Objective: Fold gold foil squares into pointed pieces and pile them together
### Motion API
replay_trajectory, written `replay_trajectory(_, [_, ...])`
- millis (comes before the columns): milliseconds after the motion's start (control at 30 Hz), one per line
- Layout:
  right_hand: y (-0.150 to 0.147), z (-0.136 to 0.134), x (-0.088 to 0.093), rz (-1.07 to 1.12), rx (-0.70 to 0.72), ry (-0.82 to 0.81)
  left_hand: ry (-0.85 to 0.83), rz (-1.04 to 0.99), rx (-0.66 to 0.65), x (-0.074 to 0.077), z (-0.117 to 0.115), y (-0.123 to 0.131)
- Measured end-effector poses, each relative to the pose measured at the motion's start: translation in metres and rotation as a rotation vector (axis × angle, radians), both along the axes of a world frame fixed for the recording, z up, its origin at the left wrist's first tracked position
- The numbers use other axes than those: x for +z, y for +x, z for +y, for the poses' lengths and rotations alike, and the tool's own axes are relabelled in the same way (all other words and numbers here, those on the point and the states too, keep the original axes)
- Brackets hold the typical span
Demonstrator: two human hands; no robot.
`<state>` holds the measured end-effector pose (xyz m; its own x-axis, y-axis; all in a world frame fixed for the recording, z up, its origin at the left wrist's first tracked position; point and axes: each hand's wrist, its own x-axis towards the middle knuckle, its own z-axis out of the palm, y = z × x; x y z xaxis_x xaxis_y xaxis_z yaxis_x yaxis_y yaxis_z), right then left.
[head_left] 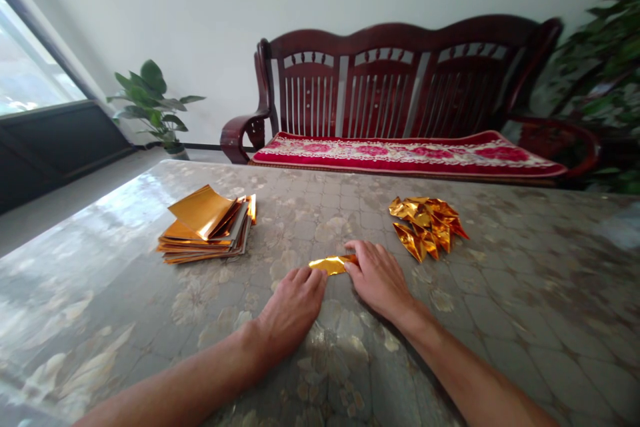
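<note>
A narrow folded strip of gold foil paper (330, 265) lies on the table between my two hands. Its left end is under the fingers of my left hand (296, 307), which are closed together and pressed down on it. My right hand (377, 275) pinches the other end, thumb in front and fingers behind. Left of the hands sits a loose stack of flat gold foil sheets (203, 220), some showing a grey side. On the right is a pile of folded gold foil pieces (429, 223) with pointed ends.
The table (320, 213) has a patterned, glossy cover. Behind it stands a dark red wooden bench (380, 80) with a red floral cushion (410, 152). One potted plant (155, 103) stands at the back left, another leafy plant (607, 60) at the right edge.
</note>
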<state>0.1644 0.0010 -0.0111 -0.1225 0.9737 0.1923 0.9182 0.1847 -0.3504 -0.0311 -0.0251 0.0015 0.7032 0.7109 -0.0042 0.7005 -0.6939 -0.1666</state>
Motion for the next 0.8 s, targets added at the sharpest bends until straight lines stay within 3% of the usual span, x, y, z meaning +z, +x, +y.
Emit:
replay_trajectory(300, [0.017, 0.002, -0.006, 0.074, -0.014, 0.106, -0.084, -0.071, 0.060, 0.007, 0.008, -0.003])
replay_trajectory(500, [0.017, -0.007, 0.002, -0.005, 0.280, 0.165, -0.025, -0.092, 0.061, 0.001, 0.020, 0.001])
replay_trajectory(800, [0.009, -0.001, 0.002, -0.212, 0.308, 0.205, -0.040, 0.017, 0.076, 0.012, 0.024, 0.014])
